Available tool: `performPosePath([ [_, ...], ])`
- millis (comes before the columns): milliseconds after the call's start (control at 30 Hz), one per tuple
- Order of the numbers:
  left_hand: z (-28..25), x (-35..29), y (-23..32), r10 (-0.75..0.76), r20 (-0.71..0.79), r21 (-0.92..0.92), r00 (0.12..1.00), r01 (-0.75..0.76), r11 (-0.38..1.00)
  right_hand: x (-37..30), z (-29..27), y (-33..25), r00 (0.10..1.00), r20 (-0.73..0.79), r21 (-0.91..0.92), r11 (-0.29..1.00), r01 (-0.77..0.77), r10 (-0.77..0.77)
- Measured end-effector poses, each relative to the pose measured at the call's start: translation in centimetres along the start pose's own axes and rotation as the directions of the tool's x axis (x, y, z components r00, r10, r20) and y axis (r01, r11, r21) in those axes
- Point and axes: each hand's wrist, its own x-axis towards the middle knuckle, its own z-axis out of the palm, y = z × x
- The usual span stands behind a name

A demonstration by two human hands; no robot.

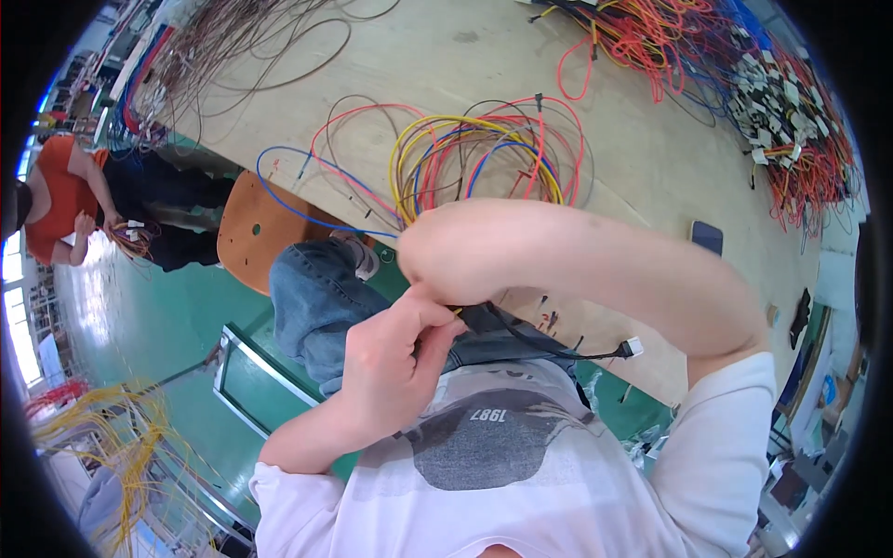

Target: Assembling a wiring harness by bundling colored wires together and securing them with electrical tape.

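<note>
My left hand (386, 363) is closed in a pinch, thumb and forefinger pressed together, at a thin black cable (526, 342) with a hint of yellow wire by the fingertips. This cable runs out to the right, over my lap and the table edge, and ends in a small white connector (634, 347). My right arm reaches across from the right; my right hand (430, 256) is bent down against the left fingertips, its fingers hidden from view. Behind it on the table lies a loose coil of yellow, red, blue and brown wires (400, 172).
Heaps of red and yellow wires (642, 42) and white-connector harnesses (777, 107) lie at the table's far right. A dark phone (707, 236) rests near my right forearm. Left are an orange chair (251, 232), a person in orange (60, 200) holding wires, and hanging yellow wires (139, 446).
</note>
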Motion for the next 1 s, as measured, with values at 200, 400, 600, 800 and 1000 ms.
performPosePath([
  [200,1.4,-1.6,0.4,0.173,0.025,0.198,0.985,-0.175,0.965,0.1,-0.6,-1.4,0.997,0.078,-0.06,0.998,-0.014,0.018],
  [400,2.9,-3.2,-0.7,-0.333,0.039,-0.488,0.942,0.308,0.816,-7.5,4.5,0.1,0.823,-0.46,0.827,0.498,0.261,0.333],
  [600,3.0,-0.4,-0.7,-0.315,0.769,-0.61,0.556,0.786,-0.103,-8.8,12.1,-0.7,0.652,-0.574,0.812,0.243,0.531,0.495],
  [800,4.9,-0.3,-1.2,-0.427,0.726,-0.61,0.539,0.791,-0.039,-9.4,12.6,-1.1,0.71,-0.433,0.882,0.422,0.209,0.555],
  [1000,4.7,0.3,-0.6,-0.45,0.635,-0.696,0.628,0.718,0.019,-9.3,12.4,-0.5,0.755,-0.288,0.912,0.41,0.027,0.589],
])
